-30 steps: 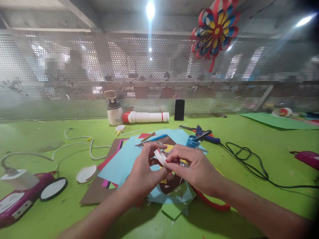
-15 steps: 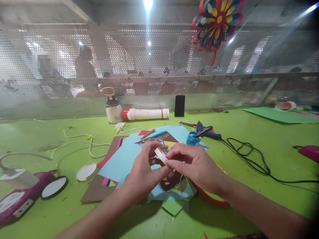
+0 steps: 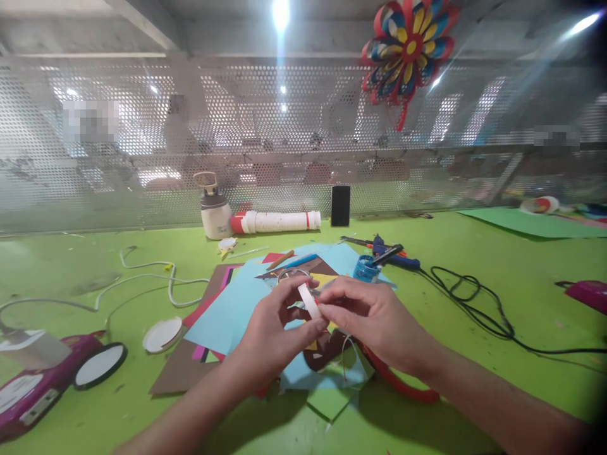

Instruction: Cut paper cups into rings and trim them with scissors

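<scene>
Both hands have dropped slightly lower over the blue paper (image 3: 227, 309) on the worktop (image 3: 474, 297). Left hand (image 3: 268, 338) and right hand (image 3: 374, 319) pinch a white strip (image 3: 309, 300) between them, fingers (image 3: 327, 311) clamped on it, above the paper.

Glaring overhead lamp (image 3: 281, 11), warped, darkened edges.

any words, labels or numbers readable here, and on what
None can be read.
White glue bottle: a faint mark on its front, too blurred to read.
Magenta device at the left edge: a white label, print too small to read.
White paper strip pinched between the left hand and right hand: no print visible.
Black box by the mesh: plain.
</scene>
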Demonstrator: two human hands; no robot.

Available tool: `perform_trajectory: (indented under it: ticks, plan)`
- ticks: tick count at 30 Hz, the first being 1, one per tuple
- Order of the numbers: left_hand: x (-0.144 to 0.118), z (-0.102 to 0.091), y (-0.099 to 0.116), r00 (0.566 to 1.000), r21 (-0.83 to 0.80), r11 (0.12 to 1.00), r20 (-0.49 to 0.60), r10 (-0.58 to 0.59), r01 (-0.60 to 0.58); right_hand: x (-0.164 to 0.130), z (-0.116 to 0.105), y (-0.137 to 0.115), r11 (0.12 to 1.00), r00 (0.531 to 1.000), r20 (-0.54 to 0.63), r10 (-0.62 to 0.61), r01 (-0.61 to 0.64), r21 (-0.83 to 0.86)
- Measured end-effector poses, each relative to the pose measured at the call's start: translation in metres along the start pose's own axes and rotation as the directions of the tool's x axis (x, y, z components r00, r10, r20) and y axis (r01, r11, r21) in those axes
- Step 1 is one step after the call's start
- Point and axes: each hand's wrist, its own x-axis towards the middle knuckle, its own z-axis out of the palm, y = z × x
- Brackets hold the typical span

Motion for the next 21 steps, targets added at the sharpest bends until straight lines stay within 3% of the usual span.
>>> perform_trajectory:
  ticks: [4,8,10,13,21]
  plan:
    - [-0.001,-0.007,0.003,0.997,-0.092,0.994,0.058,-0.048,0.054,-0.010,-0.031,0.015,0.948,0.999,0.040,-0.014,0.026,-0.316]
    - [-0.002,-0.016,0.009,0.991,-0.178,0.984,0.134,0.002,0.022,-0.031,-0.053,0.037,0.809,0.973,0.204,0.105,0.036,-0.586]
    - [-0.001,-0.020,0.011,0.979,-0.288,0.958,0.195,0.062,-0.003,-0.038,-0.054,0.043,0.757,0.957,0.256,0.138,0.065,-0.651]
    - [0.000,-0.025,0.011,0.958,-0.410,0.911,0.274,0.080,0.042,-0.042,-0.049,0.047,0.701,0.960,0.235,0.154,0.061,-0.711]
    - [0.007,-0.027,0.007,0.971,-0.603,0.780,0.239,-0.025,0.169,-0.043,-0.047,0.060,0.660,0.981,0.101,0.169,-0.037,-0.750]
